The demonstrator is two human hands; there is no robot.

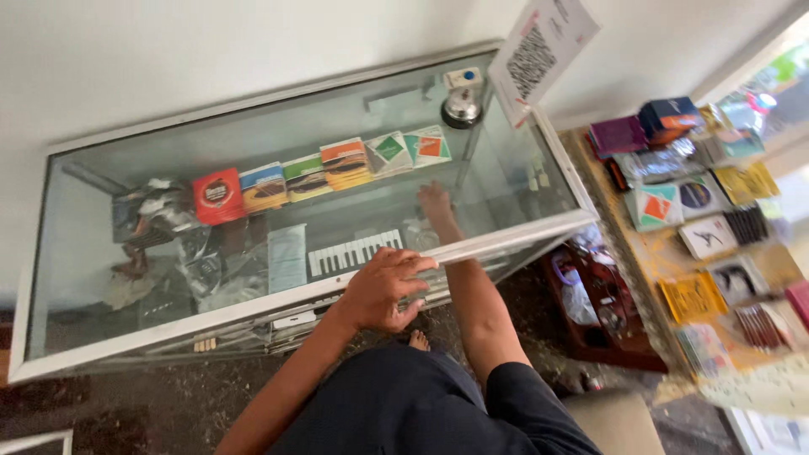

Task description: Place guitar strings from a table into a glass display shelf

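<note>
- Packets [324, 175] of flat, colourful card sit in a row on the upper shelf inside the glass display case [253, 126]; these are what my right hand [435, 202] is closest to.
- My right hand is inside the case, arm passed in through the front, the hand just below the right end of the row and not touching any packet as far as I can judge. Seen through the glass, I cannot tell whether its fingers are open or curled.
- My left hand [383, 286] rests palm down, fingers spread, on the white front frame [506, 240] of the case, gripping nothing.
- So far, I judge, the reach into the case is made; nothing is yet picked up, and the row looks undisturbed.
- Lower in the case lie a small keyboard [354, 251], a pale sheet [287, 257] and a tangle of dark cables and bags [160, 227] at the left.
- On top of the glass stand a metal counter bell [462, 107] and a printed paper sign [539, 50].
- To my right, a counter [666, 253] is covered with more small packets and boxes.
- The floor [152, 404] is dark and speckled, the wall [168, 59] behind plain white; my bare toes [419, 340] show beneath the case edge.
</note>
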